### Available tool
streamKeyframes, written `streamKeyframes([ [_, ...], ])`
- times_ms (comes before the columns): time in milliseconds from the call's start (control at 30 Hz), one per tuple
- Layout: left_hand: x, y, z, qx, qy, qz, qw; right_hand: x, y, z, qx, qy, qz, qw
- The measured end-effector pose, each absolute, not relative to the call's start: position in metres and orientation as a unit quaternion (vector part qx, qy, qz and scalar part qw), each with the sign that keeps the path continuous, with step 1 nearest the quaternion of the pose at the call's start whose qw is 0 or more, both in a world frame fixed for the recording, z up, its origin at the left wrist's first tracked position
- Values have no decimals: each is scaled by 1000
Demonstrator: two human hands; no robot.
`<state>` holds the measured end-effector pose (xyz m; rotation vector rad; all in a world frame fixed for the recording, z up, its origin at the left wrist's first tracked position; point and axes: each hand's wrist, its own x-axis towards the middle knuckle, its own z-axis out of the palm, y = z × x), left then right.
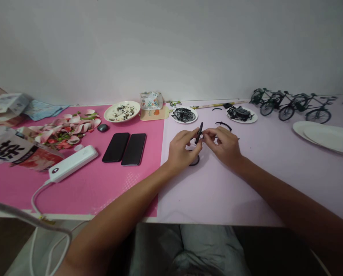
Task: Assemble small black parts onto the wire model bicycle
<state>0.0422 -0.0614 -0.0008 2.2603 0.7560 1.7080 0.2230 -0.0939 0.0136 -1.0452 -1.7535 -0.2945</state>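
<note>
A dark slim piece [199, 133] is gripped btwn thumb & index of the L hand [180, 150], tilted steeply, w/ its top end poking above the fingertips. The R hand [225, 145] is placed just beside it, fingers bent toward thumb; whether they're closed on a small part or on nothing can't be told. A dark ring [194, 161], partly hidden, is seen just below the L hand, on the pale tabletop [194, 199]. A curved black strip [223, 125] is laid just behind the R hand. Farther back, a L plate [195, 114] of tangled black parts is set behind the L hand, & a R plate [254, 117] of sim. parts behind the R hand. Left of the L hand, two dark phones [134, 149] are laid side by side on pink cover [108, 191]; past them, a white power bank [73, 163] is plugged to a cable. Well right of the R hand, white oval plates [332, 140] are overlapped; beyond, dark model bicycles [295, 102] are stood in a row near the wall. Farthest left of the L hand, a printed bag [24, 147] is seen.
</note>
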Motion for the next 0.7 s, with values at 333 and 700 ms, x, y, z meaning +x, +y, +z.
streamKeyframes([
  [333,38,-58,0,799,276,529,80,219,-95,5,-464,-690,-23,555],
  [700,36,-51,0,831,214,508,78,225,-91,8,-431,-714,-103,542],
])
